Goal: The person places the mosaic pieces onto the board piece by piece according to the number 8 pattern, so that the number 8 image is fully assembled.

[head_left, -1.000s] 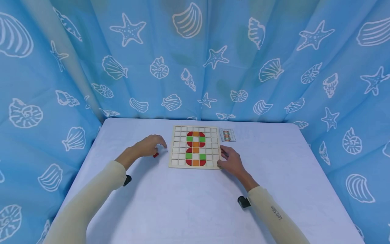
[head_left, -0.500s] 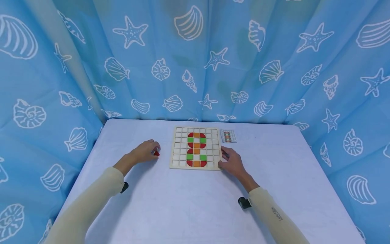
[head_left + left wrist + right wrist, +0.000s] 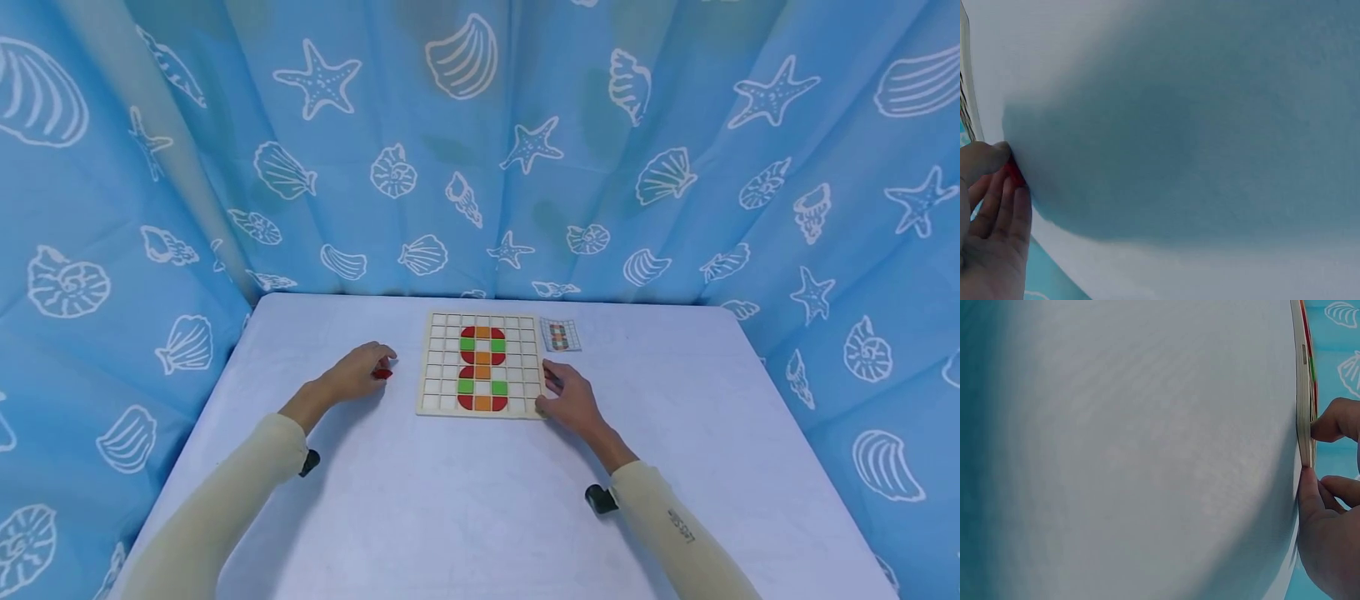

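My left hand [image 3: 358, 372] pinches a small red tile [image 3: 382, 374] left of the board. In the left wrist view the red tile [image 3: 1015, 171] shows between the thumb and fingertips. A square wooden grid board [image 3: 435, 400] lies flat on the table, bearing red, orange and green tiles in a figure-eight pattern. The middle right cell of the pattern, beside the lower orange tile, is bare. My right hand [image 3: 572, 398] grips the board's near right corner, its thumb at the front and fingers along the right edge. The right wrist view shows the board's side [image 3: 1304, 412] between thumb and fingers.
A small pattern card [image 3: 561, 335] with a coloured picture on a grid lies by the board's far right corner. The white-covered table [image 3: 450, 500] ends at a blue curtain [image 3: 480, 167] printed with shells and starfish. Dark wrist cameras sit under both sleeves.
The left hand has closed its fingers on the red tile, drawn slightly left, and turned the tile in its fingertips. The right hand and the board have stayed in place.
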Demonstrator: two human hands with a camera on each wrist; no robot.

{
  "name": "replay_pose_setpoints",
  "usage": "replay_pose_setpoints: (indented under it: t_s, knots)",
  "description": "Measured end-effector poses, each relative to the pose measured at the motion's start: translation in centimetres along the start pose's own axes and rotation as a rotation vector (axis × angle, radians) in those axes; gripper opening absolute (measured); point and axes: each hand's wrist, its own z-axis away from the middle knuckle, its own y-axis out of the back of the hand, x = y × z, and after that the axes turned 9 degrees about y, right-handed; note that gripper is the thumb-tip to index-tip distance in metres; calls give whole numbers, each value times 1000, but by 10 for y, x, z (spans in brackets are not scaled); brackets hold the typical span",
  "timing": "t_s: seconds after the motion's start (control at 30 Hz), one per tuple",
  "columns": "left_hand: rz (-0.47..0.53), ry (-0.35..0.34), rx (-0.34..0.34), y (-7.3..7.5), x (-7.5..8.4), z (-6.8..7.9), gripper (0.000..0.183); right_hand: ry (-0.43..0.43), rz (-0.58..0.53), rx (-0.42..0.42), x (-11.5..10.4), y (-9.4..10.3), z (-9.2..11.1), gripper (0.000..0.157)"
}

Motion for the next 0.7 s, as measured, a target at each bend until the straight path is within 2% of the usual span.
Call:
replay_pose_setpoints:
  t_s: [0.27,0.6,0.7]
  knots:
    - [-46,-48,36,0,-2,2,49,8,1,-2,-1,0,-1,72]
    - [-15,-44,87,-5,-3,4,44,1,-3,0,1,1,0,72]
    - [-29,-73,124,-7,-2,4,43,-1,-11,-1,1,0,0,73]
